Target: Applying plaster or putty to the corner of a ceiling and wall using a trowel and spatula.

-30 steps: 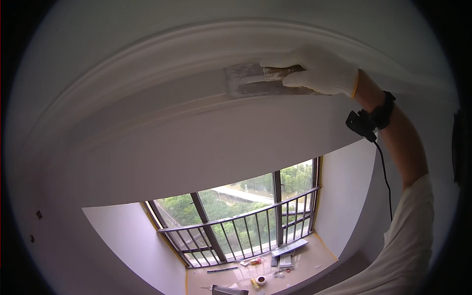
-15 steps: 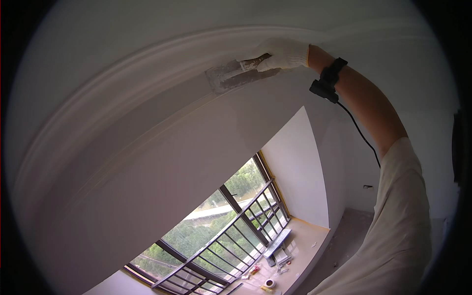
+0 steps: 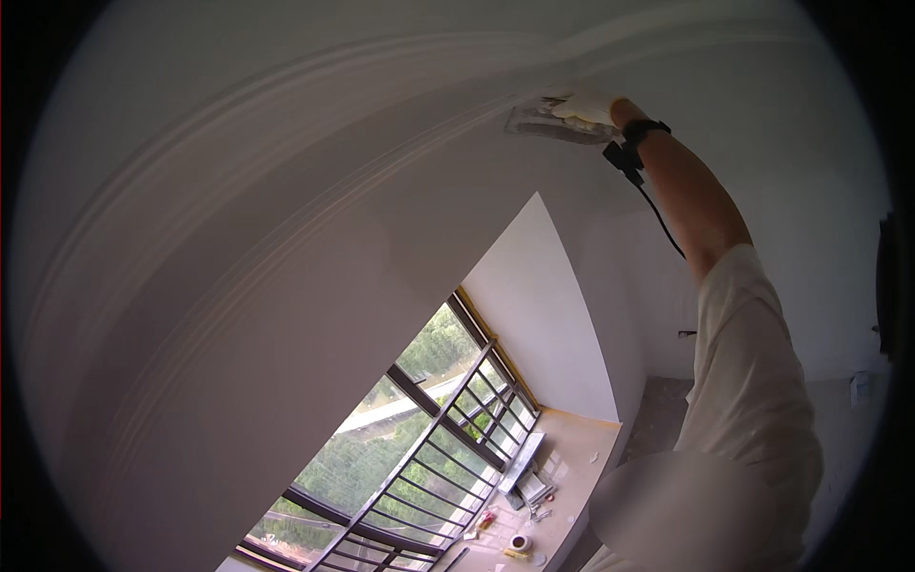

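Right hand (image 3: 589, 107) in a white work glove is raised overhead, fingers wrapped around the near end of a flat rectangular sanding block, grey and dusty with plaster (image 3: 553, 124). The block sticks out to the left of the hand and lies flat against the white stepped plaster cornice (image 3: 315, 124) where the ceiling meets the wall. Block sits near the right end of the cornice run, just under its lowest step, touching it. Thumb side is hidden behind the block, so the exact finger layout cannot be told, but the hand is closed on it. Black wrist strap with a small black device (image 3: 637, 138) sits just behind the glove, a thin black cable (image 3: 662, 219) hanging from it along the bare forearm. Cream short sleeve (image 3: 753, 381) covers the upper arm. Left hand is out of view. Below, a large window with dark metal railing (image 3: 429, 448), small clutter on the sill
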`<state>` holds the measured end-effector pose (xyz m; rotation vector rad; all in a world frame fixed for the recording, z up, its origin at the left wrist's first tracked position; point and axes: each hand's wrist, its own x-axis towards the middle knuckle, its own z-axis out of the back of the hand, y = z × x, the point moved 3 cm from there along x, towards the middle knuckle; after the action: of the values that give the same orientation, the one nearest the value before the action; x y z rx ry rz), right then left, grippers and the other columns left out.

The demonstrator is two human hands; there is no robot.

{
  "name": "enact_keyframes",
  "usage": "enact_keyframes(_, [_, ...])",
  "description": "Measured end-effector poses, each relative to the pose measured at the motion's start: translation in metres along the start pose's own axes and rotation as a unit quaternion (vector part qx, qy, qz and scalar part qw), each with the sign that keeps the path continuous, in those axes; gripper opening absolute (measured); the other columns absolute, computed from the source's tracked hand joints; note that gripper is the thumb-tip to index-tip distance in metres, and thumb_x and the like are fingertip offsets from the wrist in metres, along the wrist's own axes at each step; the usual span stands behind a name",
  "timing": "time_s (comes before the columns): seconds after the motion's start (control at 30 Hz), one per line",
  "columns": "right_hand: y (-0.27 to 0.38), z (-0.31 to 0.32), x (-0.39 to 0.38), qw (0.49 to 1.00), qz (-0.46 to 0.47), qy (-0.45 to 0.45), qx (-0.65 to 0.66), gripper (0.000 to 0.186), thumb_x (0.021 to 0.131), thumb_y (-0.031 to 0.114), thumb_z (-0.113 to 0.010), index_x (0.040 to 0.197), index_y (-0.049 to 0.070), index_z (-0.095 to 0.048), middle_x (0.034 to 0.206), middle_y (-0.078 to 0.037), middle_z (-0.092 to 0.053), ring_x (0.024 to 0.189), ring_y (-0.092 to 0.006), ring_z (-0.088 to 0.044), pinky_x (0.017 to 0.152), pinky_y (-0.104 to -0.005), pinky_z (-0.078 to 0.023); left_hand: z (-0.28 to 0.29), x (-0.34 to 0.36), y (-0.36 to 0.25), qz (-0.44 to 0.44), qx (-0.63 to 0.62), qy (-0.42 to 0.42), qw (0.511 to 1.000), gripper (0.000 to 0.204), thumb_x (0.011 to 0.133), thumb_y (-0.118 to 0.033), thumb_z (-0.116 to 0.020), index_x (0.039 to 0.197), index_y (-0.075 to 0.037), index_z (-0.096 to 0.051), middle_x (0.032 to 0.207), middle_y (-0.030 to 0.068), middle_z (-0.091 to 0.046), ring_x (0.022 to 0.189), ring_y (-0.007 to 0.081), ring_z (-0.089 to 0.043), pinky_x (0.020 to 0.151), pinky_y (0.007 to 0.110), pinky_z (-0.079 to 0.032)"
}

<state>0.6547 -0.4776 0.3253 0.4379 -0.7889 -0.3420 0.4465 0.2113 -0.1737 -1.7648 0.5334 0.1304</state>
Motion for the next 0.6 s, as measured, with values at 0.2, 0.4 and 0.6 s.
enact_keyframes(0.2, [-0.102,-0.205,-0.240,0.827,0.015,0.335,0.451,0.018,0.069,-0.004,-0.067,0.082,0.006,-0.057,0.076,-0.008,-0.062,0.053,-0.0156,-0.060,0.040,-0.0264,-0.038,-0.015,-0.026,0.001,0.008,-0.045,-0.056,0.997,0.019,0.092,-0.013,-0.067,0.108,-0.006,-0.060,0.072,0.0022,-0.061,0.051,0.0106,-0.055,0.041,0.023,-0.041])
enact_keyframes(0.4, [-0.073,-0.348,-0.482,0.730,-0.143,0.444,0.500,0.014,0.083,-0.001,-0.070,0.084,0.005,-0.058,0.082,0.002,-0.056,0.070,-0.0066,-0.049,0.059,-0.0240,-0.045,-0.054,-0.037,0.007,-0.029,-0.104,-0.161,0.981,0.017,0.092,-0.014,-0.066,0.106,-0.005,-0.061,0.074,0.0023,-0.061,0.049,0.0099,-0.054,0.040,0.022,-0.040])
enact_keyframes(0.6, [-0.007,-0.349,-0.532,0.699,-0.034,0.510,0.500,0.011,0.091,0.005,-0.066,0.100,0.002,-0.060,0.080,0.004,-0.051,0.071,-0.0064,-0.045,0.062,-0.0230,-0.040,-0.080,-0.030,-0.032,-0.085,-0.115,-0.118,0.983,0.030,0.086,-0.002,-0.063,0.114,0.001,-0.055,0.077,0.0085,-0.060,0.055,0.0138,-0.056,0.050,0.028,-0.047])
